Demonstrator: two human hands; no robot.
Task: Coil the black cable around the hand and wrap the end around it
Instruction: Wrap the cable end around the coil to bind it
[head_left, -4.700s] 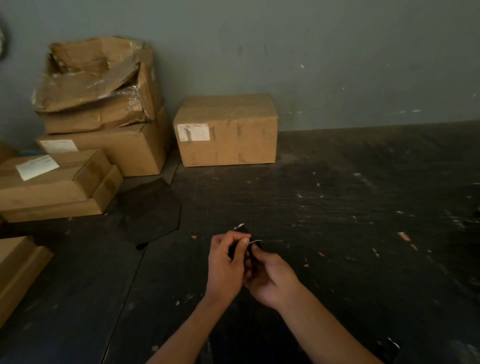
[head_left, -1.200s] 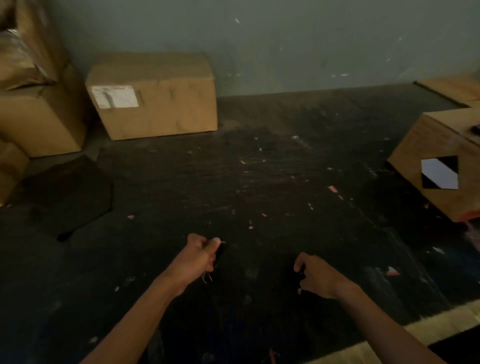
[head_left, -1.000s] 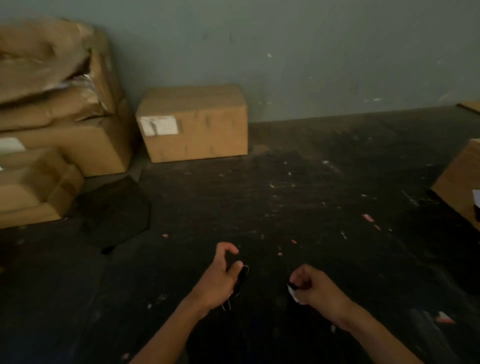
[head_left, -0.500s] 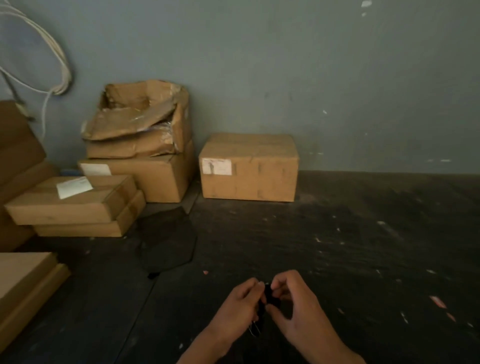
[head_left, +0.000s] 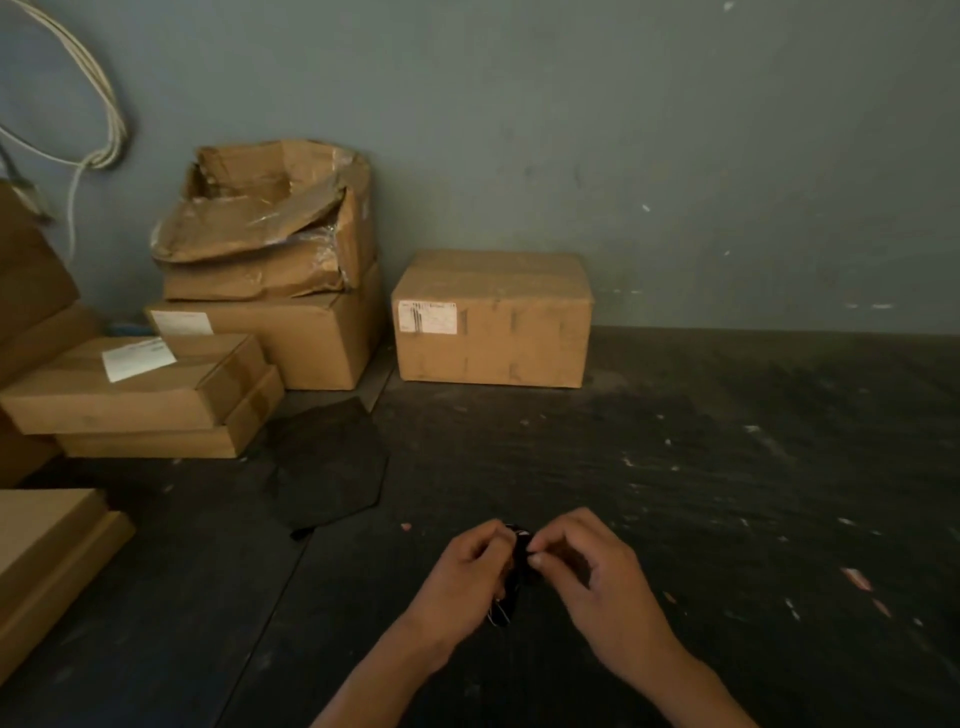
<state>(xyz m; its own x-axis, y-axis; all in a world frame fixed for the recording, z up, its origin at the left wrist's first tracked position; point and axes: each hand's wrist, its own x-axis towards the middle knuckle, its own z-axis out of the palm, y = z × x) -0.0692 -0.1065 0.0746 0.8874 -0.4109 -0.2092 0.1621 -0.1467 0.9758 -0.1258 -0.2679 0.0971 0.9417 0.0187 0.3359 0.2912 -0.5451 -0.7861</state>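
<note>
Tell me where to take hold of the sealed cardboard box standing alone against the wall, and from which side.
Grip the sealed box by its two short ends, one of the hands on each, coming from the front. Its long labelled face looks toward the camera, its back seems close to the wall, and both ends look clear: a gap separates it from the stacked boxes on its left.

Count, head view
You have two hands, left and right, one black cable, and at least six cardboard boxes.

Dark, scuffed floor against a grey wall.
Cardboard boxes: one sealed at 12 o'clock, stacks at 10; dark sheet at 11.
</note>
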